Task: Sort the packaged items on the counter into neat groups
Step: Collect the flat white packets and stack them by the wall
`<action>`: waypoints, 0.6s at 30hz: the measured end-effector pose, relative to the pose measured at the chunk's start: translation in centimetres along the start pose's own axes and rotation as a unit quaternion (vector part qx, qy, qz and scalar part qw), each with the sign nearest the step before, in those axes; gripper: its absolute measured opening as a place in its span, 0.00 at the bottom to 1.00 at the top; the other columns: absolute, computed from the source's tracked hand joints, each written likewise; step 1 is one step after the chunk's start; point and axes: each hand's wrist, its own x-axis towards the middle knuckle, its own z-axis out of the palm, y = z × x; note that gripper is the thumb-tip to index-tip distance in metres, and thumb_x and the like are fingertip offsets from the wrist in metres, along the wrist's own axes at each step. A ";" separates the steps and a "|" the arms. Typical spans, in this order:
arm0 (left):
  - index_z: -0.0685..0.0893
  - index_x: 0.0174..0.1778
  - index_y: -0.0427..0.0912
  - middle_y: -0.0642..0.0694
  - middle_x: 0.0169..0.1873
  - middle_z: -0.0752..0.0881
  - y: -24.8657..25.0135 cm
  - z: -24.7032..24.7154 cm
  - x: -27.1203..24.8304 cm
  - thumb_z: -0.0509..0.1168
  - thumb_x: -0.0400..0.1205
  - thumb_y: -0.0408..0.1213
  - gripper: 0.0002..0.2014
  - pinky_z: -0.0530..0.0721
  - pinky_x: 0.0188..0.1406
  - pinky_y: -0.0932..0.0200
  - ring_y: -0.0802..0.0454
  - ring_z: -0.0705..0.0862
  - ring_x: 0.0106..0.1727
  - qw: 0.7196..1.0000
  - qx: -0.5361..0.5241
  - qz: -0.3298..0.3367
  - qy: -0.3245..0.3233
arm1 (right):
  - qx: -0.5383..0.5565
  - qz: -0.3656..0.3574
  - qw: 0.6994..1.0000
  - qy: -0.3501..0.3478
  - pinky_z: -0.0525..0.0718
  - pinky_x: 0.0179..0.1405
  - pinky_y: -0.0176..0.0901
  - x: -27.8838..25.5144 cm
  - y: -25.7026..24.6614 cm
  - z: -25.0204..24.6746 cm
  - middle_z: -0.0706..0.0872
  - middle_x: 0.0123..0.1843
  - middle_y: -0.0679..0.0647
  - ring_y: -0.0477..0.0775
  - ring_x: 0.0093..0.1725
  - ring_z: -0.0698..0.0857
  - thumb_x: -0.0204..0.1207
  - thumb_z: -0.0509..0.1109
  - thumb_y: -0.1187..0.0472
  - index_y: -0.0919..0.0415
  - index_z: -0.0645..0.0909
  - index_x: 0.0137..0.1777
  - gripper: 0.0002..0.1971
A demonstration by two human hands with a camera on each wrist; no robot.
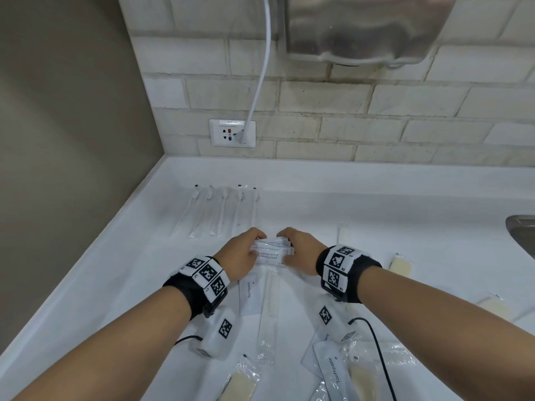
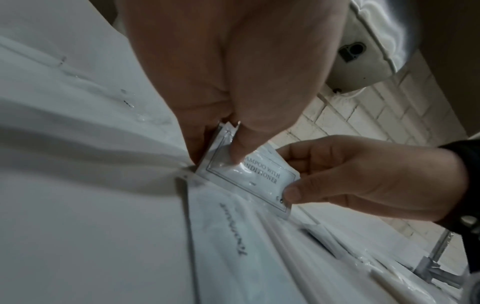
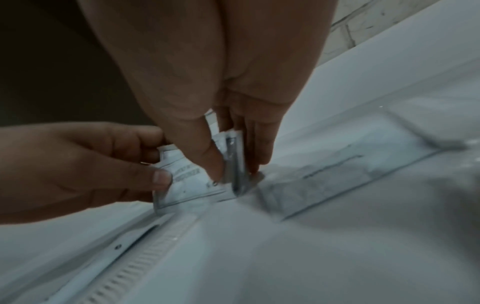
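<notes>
Nearest to us, at the bottom of the head view, lie wrapped soap bars point(image 1: 243, 384) and a toothpaste sachet point(image 1: 335, 374), well below the place where our hands meet. We hold a small stack of shampoo sachets point(image 1: 272, 250) between both hands, standing on its edge on the white counter point(image 1: 101, 285). Our left hand point(image 1: 241, 257) pinches the left end of the stack: its thumb point(image 2: 239, 148) presses the front sachet and the fingers are behind. Our right hand point(image 1: 301, 251) grips the right end in the same way, with the thumb point(image 3: 213, 162) on the front and the fingers curled behind the edge. The front sachet shows the words "SHAMPOO WITH CONDITIONER".

Just below the grip, toward us, a packaged comb point(image 1: 269, 302) lies lengthwise, and another toothpaste sachet point(image 1: 249, 296) lies beside it, under our left wrist. Beyond the grip and a little to the left, a row of wrapped toothbrushes point(image 1: 220, 212) is lined up side by side. To the right of the grip, well apart, two more soap bars point(image 1: 401, 266) lie near a metal sink edge point(image 1: 521, 235).
</notes>
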 end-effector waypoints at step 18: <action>0.75 0.61 0.46 0.45 0.50 0.85 0.9 -2.3 0.5 0.75 0.76 0.37 0.21 0.81 0.42 0.64 0.57 0.82 0.41 0.993 -0.107 -0.055 0.011 | 0.045 -0.001 0.999 -0.004 0.82 0.48 0.46 0.1 1.4 -3.3 0.86 0.49 0.56 0.57 0.47 0.84 0.73 0.75 0.62 0.60 0.80 0.55 0.12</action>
